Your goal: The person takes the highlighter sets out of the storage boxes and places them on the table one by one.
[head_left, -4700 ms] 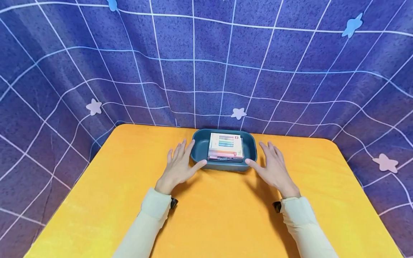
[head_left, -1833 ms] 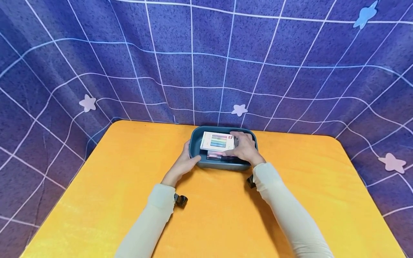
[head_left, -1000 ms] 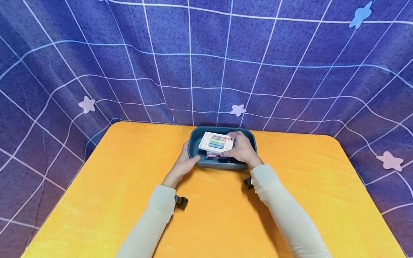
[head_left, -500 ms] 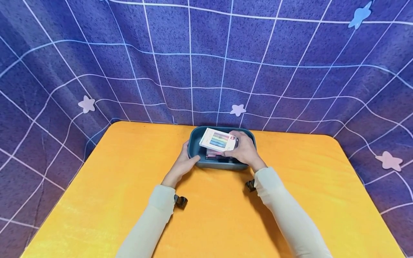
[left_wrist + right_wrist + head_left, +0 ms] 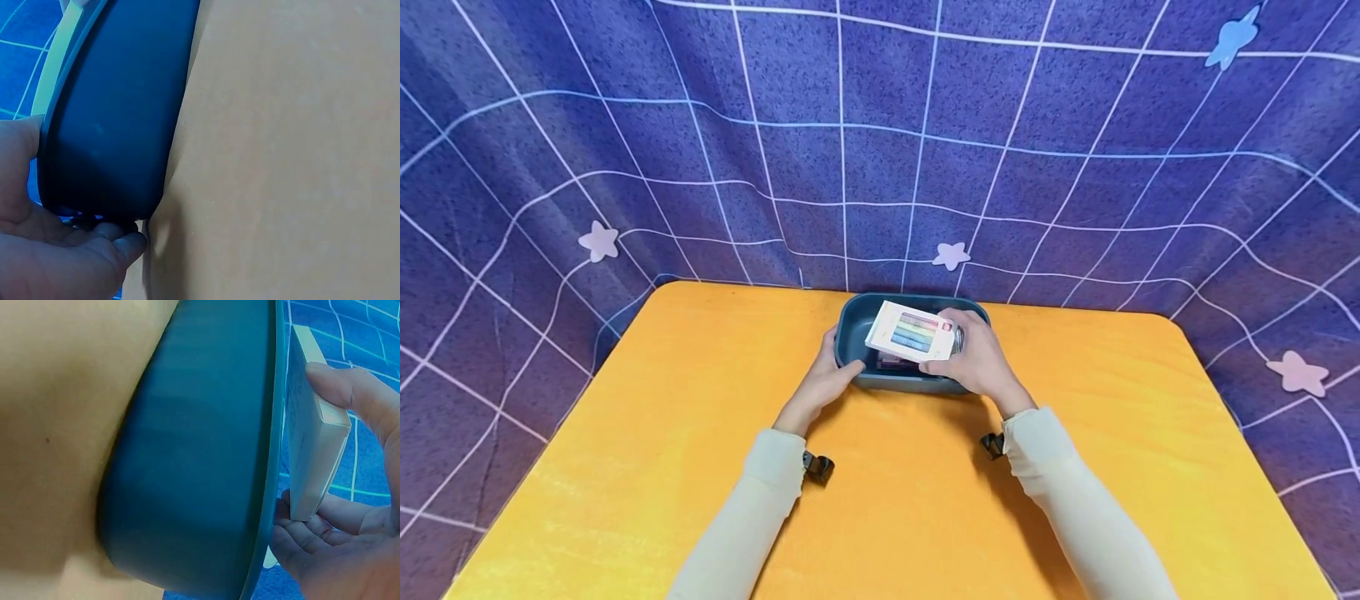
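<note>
The white box [image 5: 910, 331] hangs tilted over the blue bin [image 5: 891, 384], its right end gripped across the edges by the right hand [image 5: 983, 357], probably because a flat box is easiest held there. Beneath it a pinkish pack [image 5: 890, 362] lies in the bin, whose left end the left hand [image 5: 820, 380] grips, thumb over the rim, likely steadying it on the yellow table [image 5: 880, 508].

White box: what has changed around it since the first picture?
The right hand now grips the white box, raised and tilted above the dark tray; the left hand has taken hold of the tray's left end. The tray stays on the table.
</note>
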Demonstrator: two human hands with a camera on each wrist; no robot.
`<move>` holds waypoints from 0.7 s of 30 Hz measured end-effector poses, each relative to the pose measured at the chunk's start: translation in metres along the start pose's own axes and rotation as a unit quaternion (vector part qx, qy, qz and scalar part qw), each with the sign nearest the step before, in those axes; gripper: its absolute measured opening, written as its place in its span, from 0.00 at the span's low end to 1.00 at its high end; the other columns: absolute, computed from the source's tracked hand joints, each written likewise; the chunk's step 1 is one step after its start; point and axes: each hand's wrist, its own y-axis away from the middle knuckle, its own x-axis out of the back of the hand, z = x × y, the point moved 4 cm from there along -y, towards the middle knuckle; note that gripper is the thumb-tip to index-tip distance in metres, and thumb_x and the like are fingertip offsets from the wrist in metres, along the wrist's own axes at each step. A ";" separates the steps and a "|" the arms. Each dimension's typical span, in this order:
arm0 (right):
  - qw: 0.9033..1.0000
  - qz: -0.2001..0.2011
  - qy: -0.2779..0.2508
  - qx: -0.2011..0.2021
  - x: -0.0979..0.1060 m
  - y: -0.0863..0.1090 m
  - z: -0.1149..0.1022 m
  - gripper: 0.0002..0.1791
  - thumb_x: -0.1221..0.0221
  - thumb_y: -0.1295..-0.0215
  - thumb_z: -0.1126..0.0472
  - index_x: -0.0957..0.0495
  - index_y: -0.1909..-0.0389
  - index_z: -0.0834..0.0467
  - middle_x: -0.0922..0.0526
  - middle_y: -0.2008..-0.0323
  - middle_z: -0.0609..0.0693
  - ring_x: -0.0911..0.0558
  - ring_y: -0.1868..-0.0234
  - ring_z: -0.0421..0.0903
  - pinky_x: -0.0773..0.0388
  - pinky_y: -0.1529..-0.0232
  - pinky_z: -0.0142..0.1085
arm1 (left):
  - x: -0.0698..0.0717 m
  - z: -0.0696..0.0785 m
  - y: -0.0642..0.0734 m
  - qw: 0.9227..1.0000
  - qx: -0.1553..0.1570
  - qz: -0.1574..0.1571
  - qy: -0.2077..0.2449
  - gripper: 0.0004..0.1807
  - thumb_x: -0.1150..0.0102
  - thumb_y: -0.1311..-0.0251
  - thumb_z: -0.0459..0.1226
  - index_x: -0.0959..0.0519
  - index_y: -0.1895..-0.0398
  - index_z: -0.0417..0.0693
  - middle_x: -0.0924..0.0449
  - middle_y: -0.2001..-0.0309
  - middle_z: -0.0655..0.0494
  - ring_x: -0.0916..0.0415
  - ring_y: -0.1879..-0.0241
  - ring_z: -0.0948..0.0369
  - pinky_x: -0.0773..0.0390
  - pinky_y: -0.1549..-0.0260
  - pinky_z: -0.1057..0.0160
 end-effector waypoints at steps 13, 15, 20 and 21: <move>0.999 0.039 0.021 -0.001 0.007 0.032 -0.015 0.51 0.20 0.60 0.50 0.29 0.33 0.61 0.22 0.44 0.57 0.23 0.47 0.57 0.27 0.43 0.47 | 0.000 0.002 -0.002 1.000 0.004 -0.006 -0.014 0.45 0.46 0.32 0.38 0.61 0.19 0.54 0.52 0.20 0.47 0.50 0.22 0.48 0.52 0.22 0.40; 0.999 0.037 0.019 -0.003 0.006 0.036 -0.016 0.50 0.20 0.60 0.49 0.29 0.33 0.61 0.22 0.44 0.56 0.23 0.47 0.56 0.27 0.43 0.46 | 0.001 0.001 -0.002 1.000 0.006 -0.005 -0.014 0.45 0.46 0.33 0.38 0.61 0.19 0.54 0.51 0.20 0.46 0.50 0.22 0.49 0.51 0.22 0.41; 0.999 0.035 0.014 0.001 0.001 0.048 -0.018 0.50 0.19 0.61 0.51 0.28 0.34 0.61 0.22 0.45 0.55 0.23 0.49 0.54 0.27 0.45 0.44 | 0.002 -0.002 0.000 1.000 0.001 -0.006 -0.005 0.45 0.46 0.33 0.37 0.60 0.19 0.54 0.50 0.20 0.45 0.50 0.22 0.47 0.50 0.22 0.41; 0.999 0.035 0.014 0.003 0.001 0.049 -0.018 0.49 0.19 0.61 0.51 0.28 0.35 0.61 0.22 0.46 0.55 0.23 0.49 0.54 0.27 0.45 0.44 | 0.002 -0.002 0.000 1.000 0.001 -0.007 -0.005 0.45 0.46 0.32 0.37 0.60 0.19 0.54 0.51 0.20 0.45 0.50 0.22 0.47 0.49 0.22 0.41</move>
